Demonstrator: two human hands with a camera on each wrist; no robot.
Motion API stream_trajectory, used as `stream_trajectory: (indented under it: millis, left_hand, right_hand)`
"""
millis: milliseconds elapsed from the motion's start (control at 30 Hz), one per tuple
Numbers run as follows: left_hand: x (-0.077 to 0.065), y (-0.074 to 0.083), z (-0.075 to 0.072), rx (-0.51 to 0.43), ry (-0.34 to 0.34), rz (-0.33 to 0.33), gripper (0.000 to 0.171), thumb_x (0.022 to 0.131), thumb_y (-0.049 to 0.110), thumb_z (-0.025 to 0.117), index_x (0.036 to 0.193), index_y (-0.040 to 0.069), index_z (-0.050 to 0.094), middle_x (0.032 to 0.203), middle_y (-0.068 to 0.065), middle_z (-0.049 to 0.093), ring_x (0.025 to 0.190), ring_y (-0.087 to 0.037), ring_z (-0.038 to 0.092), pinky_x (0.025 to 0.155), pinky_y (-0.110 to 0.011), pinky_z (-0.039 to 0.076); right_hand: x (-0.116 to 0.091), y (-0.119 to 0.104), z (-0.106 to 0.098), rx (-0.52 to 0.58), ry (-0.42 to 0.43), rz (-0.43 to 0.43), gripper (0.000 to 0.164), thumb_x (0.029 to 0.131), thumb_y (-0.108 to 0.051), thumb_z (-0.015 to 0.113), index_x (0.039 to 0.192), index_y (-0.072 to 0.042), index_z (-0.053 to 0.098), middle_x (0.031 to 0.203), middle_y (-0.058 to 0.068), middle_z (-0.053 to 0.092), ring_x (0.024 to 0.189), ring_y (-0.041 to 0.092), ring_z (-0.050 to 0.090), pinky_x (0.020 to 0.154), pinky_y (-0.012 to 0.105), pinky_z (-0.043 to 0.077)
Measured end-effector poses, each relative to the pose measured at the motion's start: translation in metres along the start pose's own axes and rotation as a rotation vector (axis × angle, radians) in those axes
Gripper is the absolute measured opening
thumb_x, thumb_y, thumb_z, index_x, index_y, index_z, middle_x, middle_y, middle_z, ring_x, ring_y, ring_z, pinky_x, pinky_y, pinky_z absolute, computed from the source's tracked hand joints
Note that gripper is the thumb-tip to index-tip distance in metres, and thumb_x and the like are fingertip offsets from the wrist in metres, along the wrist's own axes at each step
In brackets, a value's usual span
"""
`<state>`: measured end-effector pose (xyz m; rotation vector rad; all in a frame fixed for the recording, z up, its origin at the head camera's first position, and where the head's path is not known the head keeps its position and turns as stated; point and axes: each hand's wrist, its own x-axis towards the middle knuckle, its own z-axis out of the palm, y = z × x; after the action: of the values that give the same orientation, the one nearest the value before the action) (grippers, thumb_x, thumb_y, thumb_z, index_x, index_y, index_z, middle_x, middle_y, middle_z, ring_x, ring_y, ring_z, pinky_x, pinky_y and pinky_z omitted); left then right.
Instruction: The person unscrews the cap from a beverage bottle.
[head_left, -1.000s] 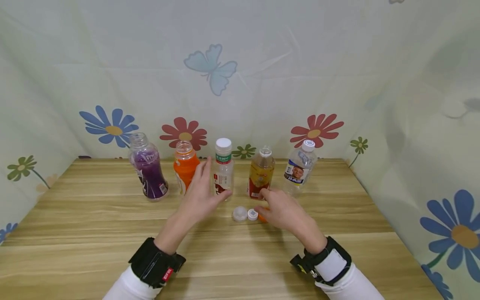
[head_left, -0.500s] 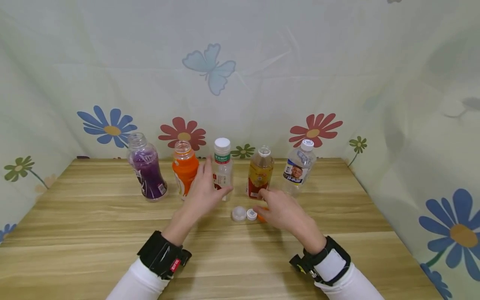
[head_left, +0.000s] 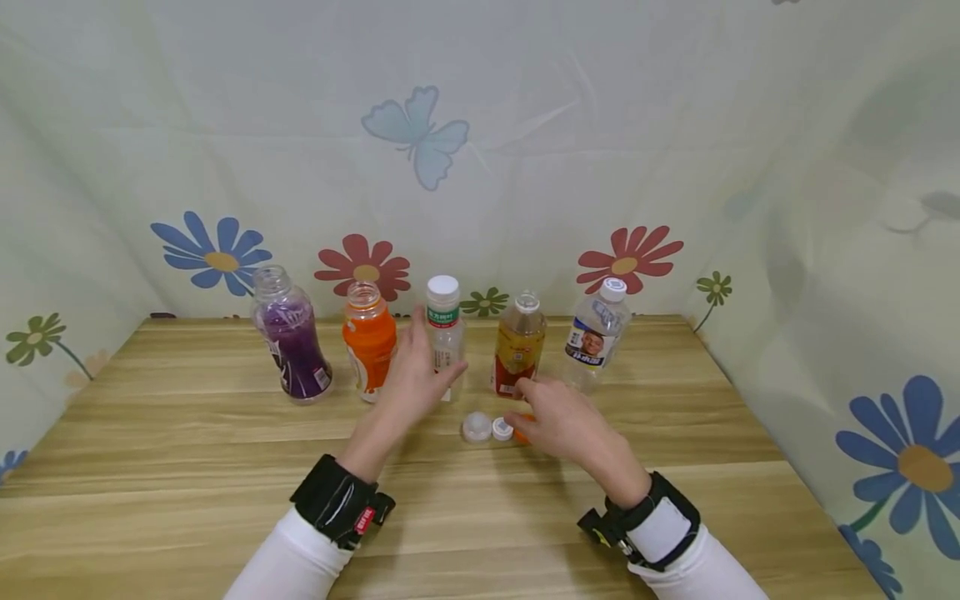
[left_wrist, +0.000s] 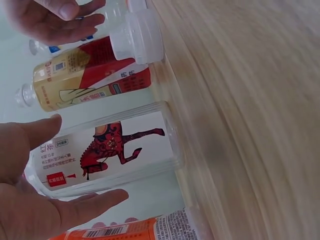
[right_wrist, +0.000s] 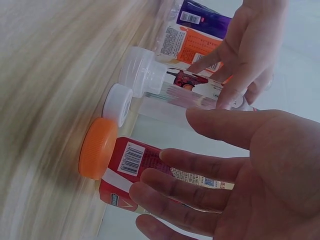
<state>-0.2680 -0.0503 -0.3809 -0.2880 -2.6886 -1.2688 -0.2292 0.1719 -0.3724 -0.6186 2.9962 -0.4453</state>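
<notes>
My left hand (head_left: 418, 379) reaches round a clear bottle with a white cap (head_left: 447, 337), its thumb to the right and its fingers to the left. In the left wrist view the fingers are fairly straight on both sides of this horse-label bottle (left_wrist: 107, 150); contact is hard to tell. My right hand (head_left: 566, 421) hovers palm-down with loose fingers, holding nothing. Beneath and beside it lie an orange cap (right_wrist: 98, 148), a small white cap (right_wrist: 118, 104) and a translucent cap (right_wrist: 141, 72) in a row on the table.
Left of the clear bottle stand an uncapped orange bottle (head_left: 370, 342) and an uncapped purple bottle (head_left: 296, 342). Rightward are a yellow-and-red bottle (head_left: 519, 346) and a clear bottle with a blue label (head_left: 597, 333). A patterned cloth (head_left: 480, 208) hangs behind the wooden table (head_left: 187, 467).
My left hand and forearm have shifted right, bringing the hand closer round the white-capped bottle. The right hand, bottles and caps keep their places; the head view has shifted slightly.
</notes>
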Motion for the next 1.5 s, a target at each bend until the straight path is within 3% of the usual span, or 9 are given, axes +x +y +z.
stream_trajectory:
  millis: [200, 467, 867, 1067, 1233, 1500]
  left_hand:
    - [0.003, -0.001, 0.001, -0.005, 0.029, 0.037, 0.098, 0.096, 0.022, 0.076, 0.162, 0.000, 0.008, 0.158, -0.032, 0.031, 0.141, -0.046, 0.038, 0.113, -0.060, 0.033]
    - [0.000, 0.000, 0.000, 0.001, 0.032, 0.057, 0.091, 0.097, 0.023, 0.075, 0.160, -0.001, 0.014, 0.157, -0.030, 0.032, 0.142, -0.044, 0.038, 0.114, -0.059, 0.033]
    - [-0.024, 0.008, -0.015, 0.030, 0.016, 0.135, 0.086, 0.097, 0.026, 0.074, 0.159, -0.001, 0.020, 0.155, -0.025, 0.037, 0.139, -0.039, 0.043, 0.111, -0.058, 0.039]
    - [-0.040, 0.012, -0.020, 0.096, 0.025, 0.220, 0.084, 0.095, 0.025, 0.076, 0.158, 0.002, 0.025, 0.148, -0.024, 0.044, 0.134, -0.038, 0.047, 0.108, -0.057, 0.043]
    - [-0.049, 0.010, -0.020, 0.147, 0.059, 0.307, 0.082, 0.092, 0.021, 0.080, 0.155, 0.002, 0.032, 0.140, -0.022, 0.050, 0.126, -0.036, 0.053, 0.104, -0.054, 0.047]
    - [-0.059, 0.005, -0.021, 0.196, 0.083, 0.338, 0.083, 0.086, 0.019, 0.086, 0.153, 0.003, 0.040, 0.137, -0.018, 0.055, 0.120, -0.036, 0.057, 0.101, -0.056, 0.048]
  right_hand:
    - [0.001, -0.001, 0.001, 0.012, -0.002, 0.002, 0.035, 0.096, -0.029, 0.075, 0.118, -0.002, 0.068, 0.105, 0.011, 0.071, 0.091, 0.024, 0.067, 0.077, 0.042, 0.056]
    - [0.001, -0.001, 0.000, 0.014, 0.004, 0.007, 0.035, 0.096, -0.029, 0.075, 0.118, -0.003, 0.068, 0.105, 0.011, 0.071, 0.091, 0.024, 0.068, 0.077, 0.042, 0.057]
    - [0.000, -0.004, -0.005, 0.076, 0.052, -0.029, 0.030, 0.095, -0.023, 0.077, 0.114, -0.002, 0.070, 0.105, 0.012, 0.073, 0.093, 0.026, 0.070, 0.079, 0.043, 0.058]
    - [0.000, -0.009, -0.008, 0.123, 0.123, -0.070, 0.020, 0.094, -0.022, 0.077, 0.107, -0.007, 0.072, 0.102, 0.007, 0.073, 0.092, 0.022, 0.070, 0.080, 0.040, 0.058]
    - [-0.004, -0.013, -0.015, 0.183, 0.232, -0.169, 0.015, 0.093, -0.017, 0.078, 0.101, -0.008, 0.069, 0.093, 0.001, 0.070, 0.084, 0.018, 0.067, 0.074, 0.034, 0.058]
    - [-0.004, -0.018, -0.020, 0.249, 0.381, -0.256, 0.023, 0.094, -0.019, 0.078, 0.109, -0.007, 0.066, 0.089, -0.004, 0.065, 0.074, 0.011, 0.060, 0.063, 0.025, 0.053]
